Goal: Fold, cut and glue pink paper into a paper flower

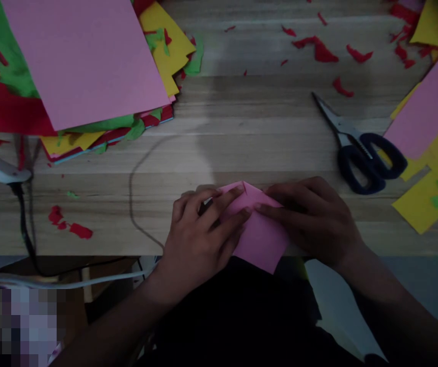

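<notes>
A folded piece of pink paper (262, 239) lies at the table's front edge, its lower corner reaching past the edge. My left hand (203, 229) holds its left side, with fingertips pressed on the upper face near a short crease or slit. On the right side, my right hand (314, 219) grips the paper, its index finger lying on top and the thumb hidden. The fingertips of both hands nearly meet at the middle of the paper. A pair of scissors (356, 142) with dark blue handles rests to the right, beyond my right hand, blades slightly apart.
A stack of coloured paper topped by a pink sheet (89, 61) sits at the upper left. Red scraps (320, 48) are scattered at the back. Yellow pieces (419, 201) and a pink strip (429, 107) lie at right. A black cable (24, 219) hangs over the left front edge.
</notes>
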A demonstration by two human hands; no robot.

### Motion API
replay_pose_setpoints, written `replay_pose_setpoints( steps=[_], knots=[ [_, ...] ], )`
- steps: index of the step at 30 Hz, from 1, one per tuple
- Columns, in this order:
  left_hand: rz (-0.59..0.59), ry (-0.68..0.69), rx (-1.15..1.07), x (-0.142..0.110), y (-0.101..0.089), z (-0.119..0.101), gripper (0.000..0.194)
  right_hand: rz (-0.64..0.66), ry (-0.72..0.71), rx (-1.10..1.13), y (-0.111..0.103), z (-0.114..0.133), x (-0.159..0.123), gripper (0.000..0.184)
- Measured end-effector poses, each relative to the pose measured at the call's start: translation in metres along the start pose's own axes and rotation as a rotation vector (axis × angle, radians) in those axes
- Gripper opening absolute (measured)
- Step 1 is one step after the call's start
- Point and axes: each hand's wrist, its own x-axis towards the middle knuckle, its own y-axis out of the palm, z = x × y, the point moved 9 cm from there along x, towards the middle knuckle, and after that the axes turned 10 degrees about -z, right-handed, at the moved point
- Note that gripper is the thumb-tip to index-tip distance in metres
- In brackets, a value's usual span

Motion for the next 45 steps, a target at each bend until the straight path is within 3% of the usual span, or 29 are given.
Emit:
replay_pose_setpoints(
  steps=[5, 12, 17, 21, 26, 31, 37, 41, 45],
  knots=[
    [-0.017, 0.001, -0.024, 0.0, -0.003, -0.001, 0.029, 0.011, 0.01, 0.002, 0.001, -0.001, -0.001, 0.03],
    [0.11, -0.026, 0.106, 0.005, 0.009, -0.004, 0.046, 0.006, -0.011, 0.005, 0.001, 0.0, -0.001, 0.028],
    [0.058, -0.073, 0.055, 0.009, 0.006, 0.0, 0.05, -0.002, -0.026, -0.004, 0.0, 0.002, 0.0, 0.03],
    [0.002, -0.05, -0.004, 0.007, 0.001, 0.0, 0.041, -0.004, -0.024, -0.013, 0.0, 0.002, 0.002, 0.026],
    [0.059, 0.043, 0.017, 0.003, 0.005, -0.008, 0.034, 0.001, -0.029, -0.027, 0.001, 0.002, 0.001, 0.026],
    [0.112, 0.035, 0.036, 0.005, 0.009, -0.008, 0.04, 0.01, -0.014, -0.027, 0.003, 0.002, -0.001, 0.028],
    [0.09, 0.03, 0.054, 0.004, 0.008, -0.01, 0.046, -0.004, -0.027, -0.03, 0.001, 0.003, -0.001, 0.025],
    [0.07, 0.048, 0.054, 0.003, 0.008, -0.011, 0.046, -0.019, 0.049, -0.038, -0.001, 0.006, 0.002, 0.029],
    [0.041, 0.073, 0.057, 0.001, 0.007, -0.012, 0.046, 0.039, 0.161, -0.231, 0.009, 0.016, 0.002, 0.047]
  ],
)
